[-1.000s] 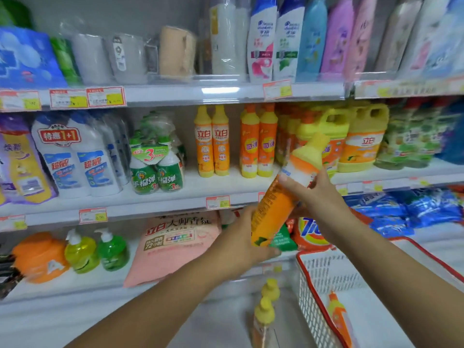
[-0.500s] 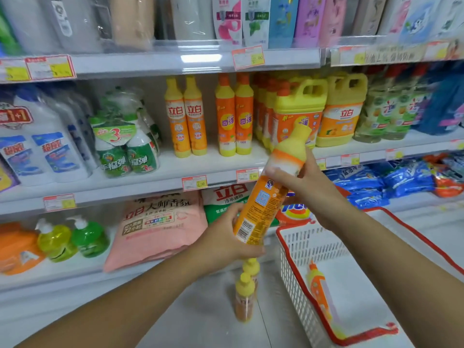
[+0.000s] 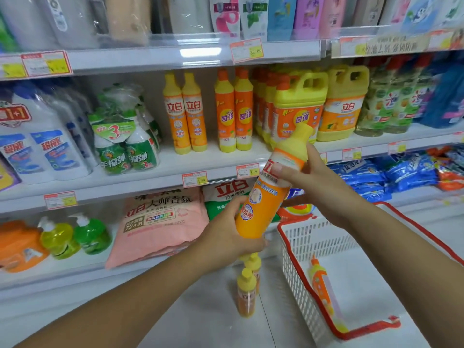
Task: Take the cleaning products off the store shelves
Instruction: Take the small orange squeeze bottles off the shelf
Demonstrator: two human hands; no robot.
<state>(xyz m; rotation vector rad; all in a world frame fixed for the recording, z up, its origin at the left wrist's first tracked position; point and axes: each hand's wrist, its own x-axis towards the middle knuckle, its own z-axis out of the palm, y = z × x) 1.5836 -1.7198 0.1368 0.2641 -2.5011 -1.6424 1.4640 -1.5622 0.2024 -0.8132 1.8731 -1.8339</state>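
Bottle (image 3: 271, 194) tilted in both hands, base hidden by left fingers (image 3: 231, 209)

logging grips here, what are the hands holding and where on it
Both hold one orange dish soap bottle: left hand around its base, right hand at the shoulder below the yellow cap.

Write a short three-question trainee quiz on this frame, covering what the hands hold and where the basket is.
1. True or false: both hands grip the same orange bottle.
2. Which hand is at the bottle's base? A) left hand B) right hand
3. Fill in: inside the white basket with the red rim lies one ____ bottle.

Key: 1 true; 2 A; 3 orange. The right hand holds the upper part, below the yellow cap.
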